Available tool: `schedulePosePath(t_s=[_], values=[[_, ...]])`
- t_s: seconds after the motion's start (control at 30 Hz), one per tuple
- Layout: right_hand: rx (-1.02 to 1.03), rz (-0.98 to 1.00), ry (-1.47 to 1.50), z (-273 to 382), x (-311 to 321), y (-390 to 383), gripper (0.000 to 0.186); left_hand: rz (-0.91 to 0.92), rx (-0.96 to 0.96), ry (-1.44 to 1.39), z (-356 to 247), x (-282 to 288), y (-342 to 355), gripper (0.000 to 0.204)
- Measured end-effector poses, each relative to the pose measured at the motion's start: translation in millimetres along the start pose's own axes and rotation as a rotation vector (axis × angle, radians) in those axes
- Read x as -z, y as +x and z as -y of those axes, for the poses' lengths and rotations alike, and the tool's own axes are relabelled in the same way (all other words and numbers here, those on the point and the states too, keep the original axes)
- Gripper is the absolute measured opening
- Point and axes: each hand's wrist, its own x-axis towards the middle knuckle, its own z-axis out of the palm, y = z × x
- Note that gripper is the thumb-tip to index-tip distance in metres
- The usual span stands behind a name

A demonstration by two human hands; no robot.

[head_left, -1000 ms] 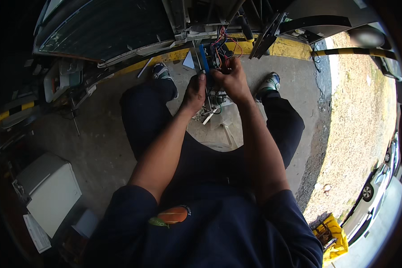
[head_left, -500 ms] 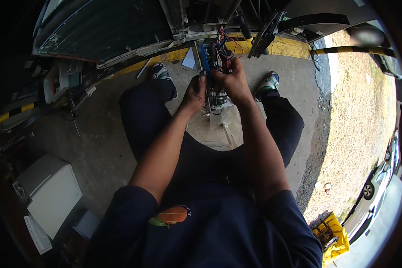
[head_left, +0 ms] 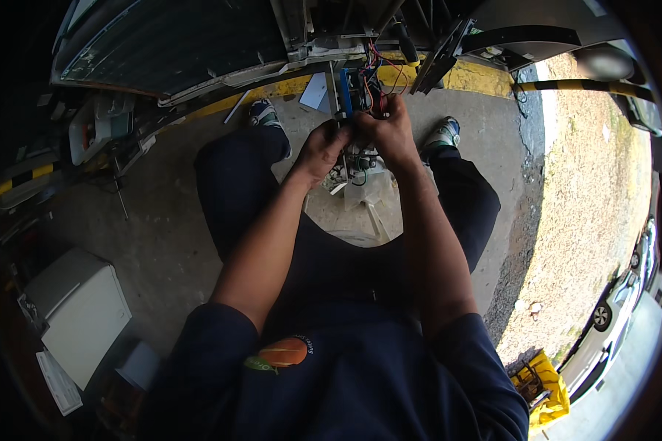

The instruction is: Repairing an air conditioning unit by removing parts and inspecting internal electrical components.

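Observation:
Between my knees stands an open electrical assembly with a blue side piece (head_left: 346, 92). Red and black wires (head_left: 385, 67) loop out of its top. My left hand (head_left: 322, 153) is closed at the near left edge of the assembly, with the thumb pointing toward the other hand. From the right, my right hand (head_left: 390, 134) reaches in with bent fingers among the parts beneath the wires. Both sets of fingertips almost meet, and what they pinch is hidden. Metal parts and a green wire (head_left: 360, 176) show just below the hands.
A white plastic stool (head_left: 368, 195) stands under the assembly. Beyond it are a yellow kerb (head_left: 463, 79) and a dark-paned frame (head_left: 184, 51). A black-and-yellow handle (head_left: 404, 45) hangs above the wires. White boxy casing (head_left: 88, 323) lies at left, a yellow bag (head_left: 552, 397) at right.
The blue-sided assembly has shifted slightly right. My left hand has turned inward, its thumb now closer to my right fingers. My right hand stays among the parts.

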Motion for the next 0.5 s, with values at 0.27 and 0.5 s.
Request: schedulePosePath(t_s=[0.27, 0.5], values=[[0.076, -0.08, -0.241, -15.1, 0.2, 5.5, 0.031, -0.019, -0.041, 0.012, -1.8, -9.0, 3.1, 0.025], [-0.034, 0.046, -0.084, -7.9, 5.2, -1.1, 0.025, -0.036, -0.062, 0.051, 0.2, -4.4, 3.5, 0.026]])
